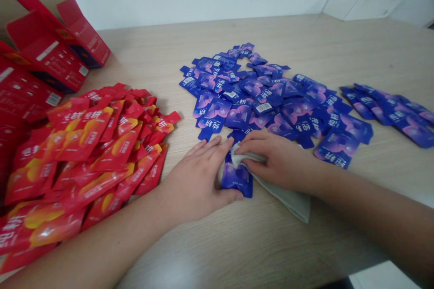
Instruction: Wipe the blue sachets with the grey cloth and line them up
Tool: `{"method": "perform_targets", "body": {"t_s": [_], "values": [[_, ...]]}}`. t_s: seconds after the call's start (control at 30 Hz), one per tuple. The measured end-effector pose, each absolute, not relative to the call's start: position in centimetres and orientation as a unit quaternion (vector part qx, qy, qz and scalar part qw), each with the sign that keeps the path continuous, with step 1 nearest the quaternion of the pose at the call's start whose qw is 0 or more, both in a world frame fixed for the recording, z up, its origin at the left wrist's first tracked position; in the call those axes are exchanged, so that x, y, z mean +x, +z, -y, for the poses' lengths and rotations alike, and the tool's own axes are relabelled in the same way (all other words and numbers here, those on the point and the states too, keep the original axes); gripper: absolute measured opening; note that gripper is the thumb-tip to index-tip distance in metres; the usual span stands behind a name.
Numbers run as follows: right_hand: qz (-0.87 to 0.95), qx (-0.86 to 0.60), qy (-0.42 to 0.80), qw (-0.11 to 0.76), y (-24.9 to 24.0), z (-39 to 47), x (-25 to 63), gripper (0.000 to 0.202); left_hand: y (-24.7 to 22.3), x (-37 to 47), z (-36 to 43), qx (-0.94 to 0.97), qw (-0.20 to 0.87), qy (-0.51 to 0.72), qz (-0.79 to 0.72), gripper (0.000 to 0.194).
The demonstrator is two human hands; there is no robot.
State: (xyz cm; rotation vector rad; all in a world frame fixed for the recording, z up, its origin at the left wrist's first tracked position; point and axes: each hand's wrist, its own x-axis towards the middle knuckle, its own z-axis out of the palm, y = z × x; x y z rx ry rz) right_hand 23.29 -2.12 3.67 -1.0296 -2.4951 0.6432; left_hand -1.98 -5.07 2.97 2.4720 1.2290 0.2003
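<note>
1 blue-purple sachet [239, 184] lies flat on the surface [190, 253], at the near edge of a pile of similar sachets [242, 114]. The left hand [200, 178] is spread, thumb and fingers apart, at its left and lower edges; the right hand [280, 159] is clamped on a white cloth [293, 203] against its face. Judged light, pliable, probably slippery. Recommended hold: side edges, thumb opposing fingers, without squeezing the middle.

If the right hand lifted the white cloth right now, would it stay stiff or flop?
The white cloth would probably flop: it bunches in the right hand while its other end trails over the table. It looks thin, so likely light.
</note>
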Motion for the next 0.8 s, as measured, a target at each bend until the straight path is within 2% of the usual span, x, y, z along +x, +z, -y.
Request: {"method": "perform_targets", "body": {"t_s": [0.17, 0.27, 0.47, 0.8], "values": [[0.869, -0.408, 0.169, 0.225, 3.0, 1.1, 23.9, 0.028, 3.2, -1.9, 5.1, 0.878, 0.183, 0.064, -0.437, 0.111], [0.876, -0.361, 0.184, 0.261, 3.4, 2.0, 23.5, 0.033, 3.1, -2.0, 5.0, 0.881, 0.183, 0.067, -0.430, 0.110], [0.918, -0.263, 0.247, 0.166, 4.9, 3.9, 22.7, 0.020, 2.6, -2.2, 5.1, 0.884, 0.179, 0.088, -0.423, 0.108], [0.911, -0.319, 0.213, 0.154, 4.7, 5.2, 21.3, 0.012, 2.9, -2.1, 5.2, 0.885, 0.170, 0.072, -0.426, 0.110]]}}
